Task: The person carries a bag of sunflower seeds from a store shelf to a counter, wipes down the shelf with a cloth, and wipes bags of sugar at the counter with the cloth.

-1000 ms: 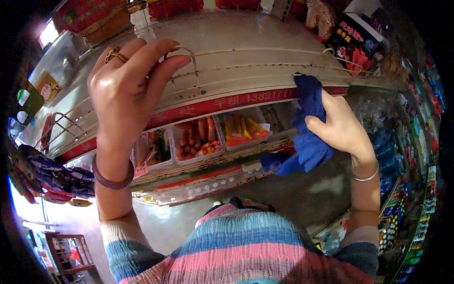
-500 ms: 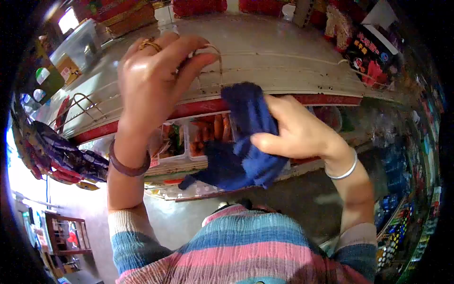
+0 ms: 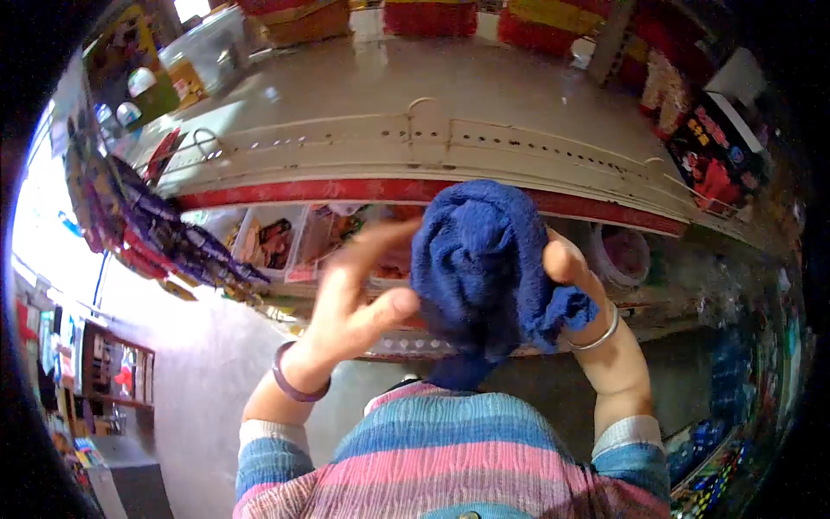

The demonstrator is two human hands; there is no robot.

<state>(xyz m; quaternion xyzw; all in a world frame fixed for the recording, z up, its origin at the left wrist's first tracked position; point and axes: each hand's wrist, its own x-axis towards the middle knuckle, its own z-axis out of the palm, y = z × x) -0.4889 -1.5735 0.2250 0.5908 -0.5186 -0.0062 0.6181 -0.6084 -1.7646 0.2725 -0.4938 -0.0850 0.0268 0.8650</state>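
Right grip point(image 3: 572, 266) grasping blue cloth point(image 3: 480, 251), left grip point(image 3: 353, 303) open, cream shelf point(image 3: 346, 82), grey shop floor point(image 3: 203, 372)

Hands: 2, left hand point(image 3: 354, 307) and right hand point(image 3: 572, 270). Cloth point(image 3: 484, 259): 1. Bangles: 2, one dark bangle point(image 3: 294, 391), one silver bangle point(image 3: 608, 331). Black box point(image 3: 718, 143): 1. Round tub point(image 3: 622, 253): 1. Clear bin point(image 3: 206, 50): 1. Trays point(image 3: 270, 240): at least 2, others blurred or hidden.

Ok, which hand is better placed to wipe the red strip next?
Probably the right hand: it holds the cloth, which overlaps the red strip in view. The left hand, blurred, is spread beside it and seems empty.
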